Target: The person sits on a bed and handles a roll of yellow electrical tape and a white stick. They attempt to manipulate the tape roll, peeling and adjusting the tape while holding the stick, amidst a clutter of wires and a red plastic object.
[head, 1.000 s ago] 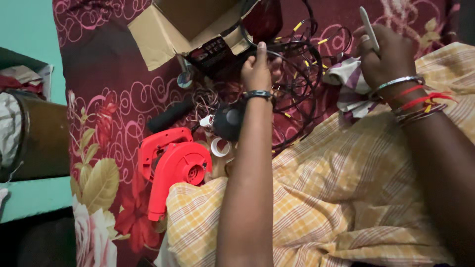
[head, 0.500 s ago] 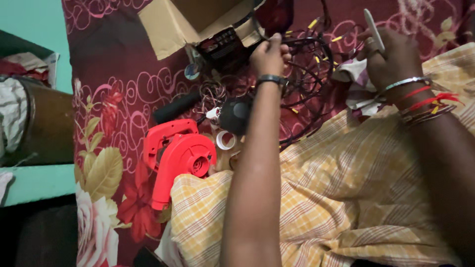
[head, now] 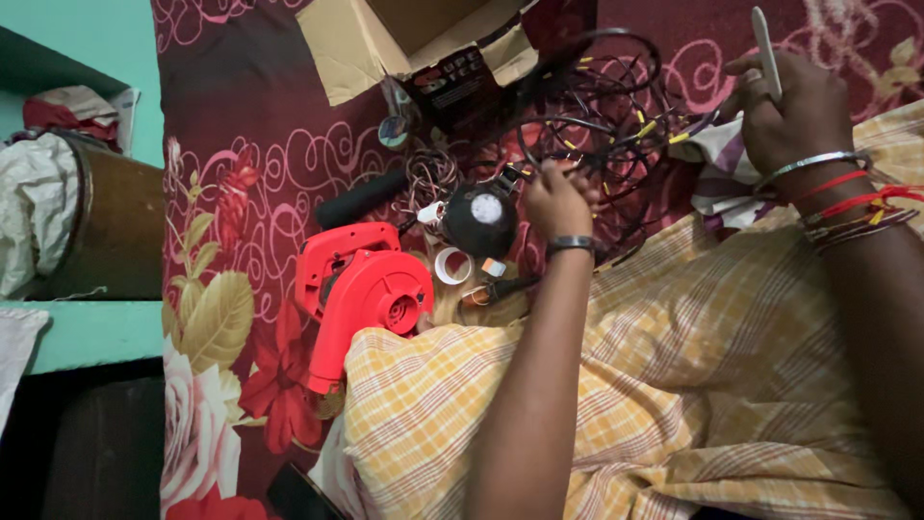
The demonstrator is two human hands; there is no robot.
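Observation:
My left hand is closed on a strand of the tangled black wires that lie on the dark red flowered cloth. A dark band sits on that wrist. My right hand, with metal and red bangles at the wrist, grips a thin white stick-like tool pointing upward at the top right. Just left of my left hand lies a round black part with a white centre. A red electric blower rests beside my knee.
An open cardboard box lies at the top. A black cylinder, a white tape roll and small parts sit near the blower. My lap is covered by yellow checked cloth. A brown drum stands at the left by a teal wall.
My left hand has come down from near the box to the lower edge of the wire tangle, closing on a strand. The view has shifted. My right hand still holds the white tool.

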